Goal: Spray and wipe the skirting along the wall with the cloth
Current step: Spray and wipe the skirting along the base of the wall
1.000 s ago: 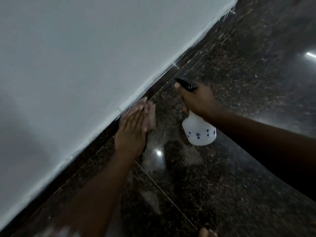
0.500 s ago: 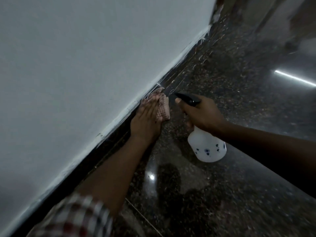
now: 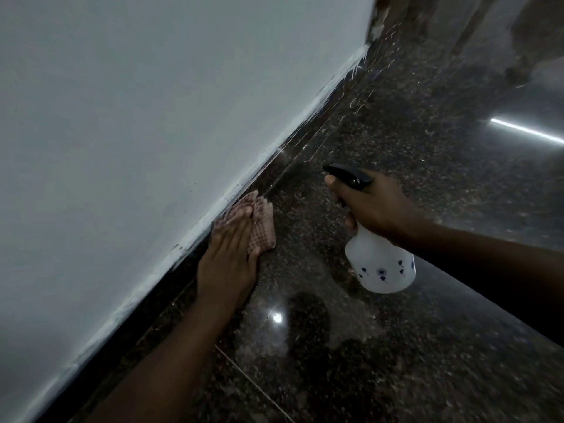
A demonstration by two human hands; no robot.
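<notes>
A dark granite skirting [image 3: 308, 141] runs diagonally along the foot of the pale wall [image 3: 152, 102]. My left hand [image 3: 227, 261] lies flat, pressing a pink checked cloth [image 3: 262, 225] against the skirting where it meets the floor. To the right, my right hand [image 3: 374, 206] grips a white spray bottle [image 3: 381, 264] with small blue flowers and a black trigger head [image 3: 348, 175]. The nozzle points toward the skirting just ahead of the cloth. The bottle hangs clear of the floor.
Glossy dark speckled granite floor [image 3: 427, 346] fills the right and bottom, with light reflections and a thin tile joint [image 3: 253, 386]. White paint smears edge the wall's base. The wall ends at a corner [image 3: 370, 29] far ahead.
My left hand with the cloth has slid forward along the skirting, and the view has advanced with it. My right hand keeps the bottle beside it.
</notes>
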